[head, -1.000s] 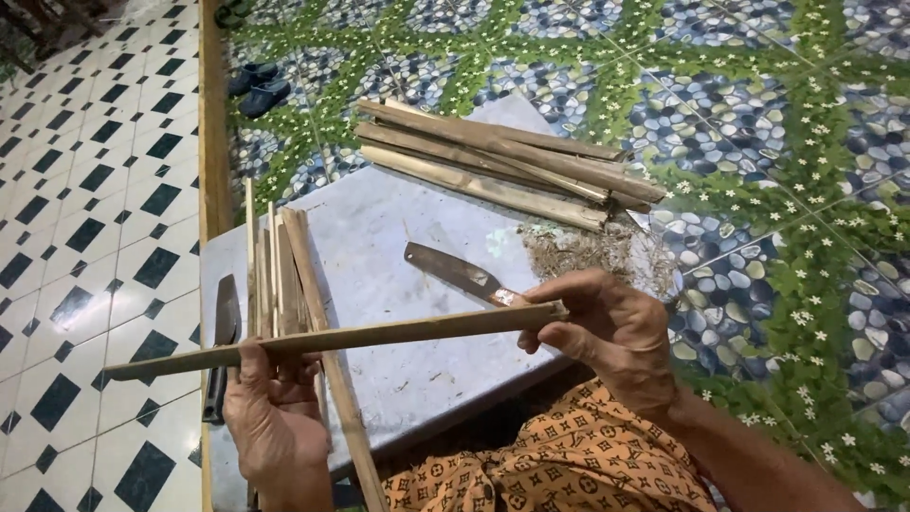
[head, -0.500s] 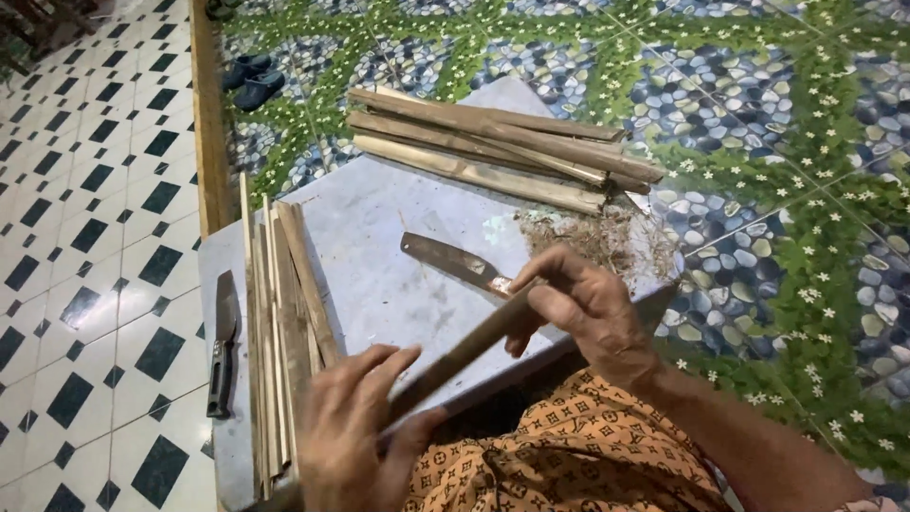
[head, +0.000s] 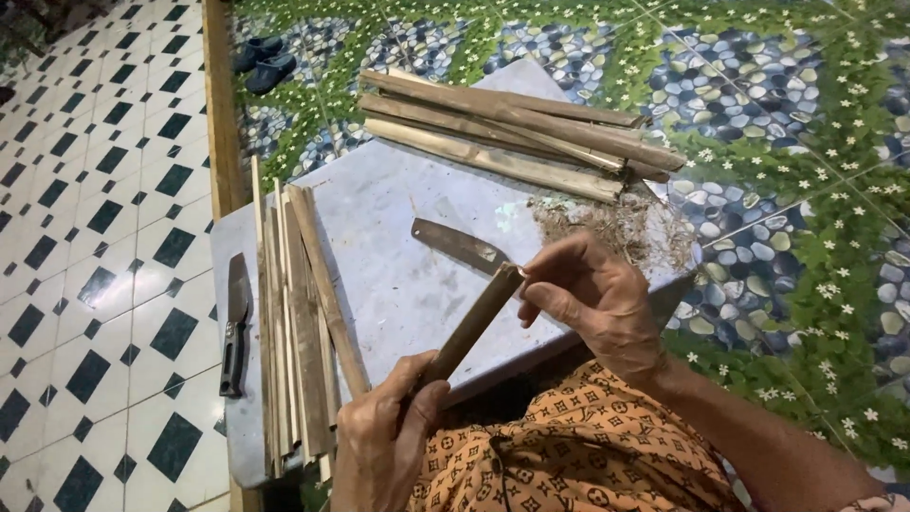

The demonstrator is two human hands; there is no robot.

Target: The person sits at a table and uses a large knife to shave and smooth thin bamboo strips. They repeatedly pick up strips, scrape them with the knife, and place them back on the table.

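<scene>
The left hand [head: 384, 446] is closed around the lower end of a bamboo strip [head: 471, 324], while the right hand [head: 592, 299] pinches its upper end above the grey surface [head: 398, 275]. A knife blade [head: 458, 245] lies just beyond, with split strips [head: 294, 313] at left.
</scene>
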